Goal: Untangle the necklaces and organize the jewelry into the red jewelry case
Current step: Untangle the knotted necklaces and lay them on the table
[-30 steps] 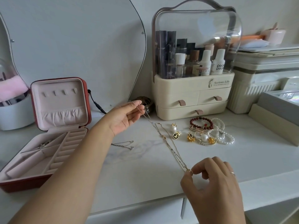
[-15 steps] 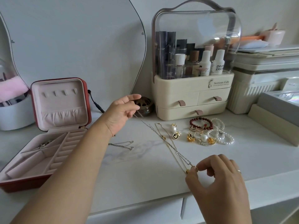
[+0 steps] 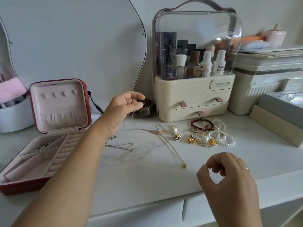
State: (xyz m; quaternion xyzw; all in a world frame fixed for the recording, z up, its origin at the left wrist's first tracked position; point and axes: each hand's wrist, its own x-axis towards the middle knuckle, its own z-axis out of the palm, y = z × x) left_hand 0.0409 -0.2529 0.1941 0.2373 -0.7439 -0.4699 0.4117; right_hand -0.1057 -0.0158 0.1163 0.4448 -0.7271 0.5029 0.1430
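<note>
Untangling: left hand (image 3: 124, 108) pinches silver chain (image 3: 137, 129) off counter (image 3: 147, 181); right hand (image 3: 226, 177) curled, empty. Gold necklace (image 3: 171, 149) lies free, likely next into red case (image 3: 24, 184).

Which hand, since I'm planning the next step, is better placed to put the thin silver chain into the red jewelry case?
Left, probably. The left hand pinches the thin silver chain and is nearer the red jewelry case; the right hand hangs empty, fingers curled, on the far side.

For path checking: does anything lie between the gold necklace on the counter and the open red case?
Yes. The left forearm and a loose silver chain lie between the gold necklace and the red case.
</note>
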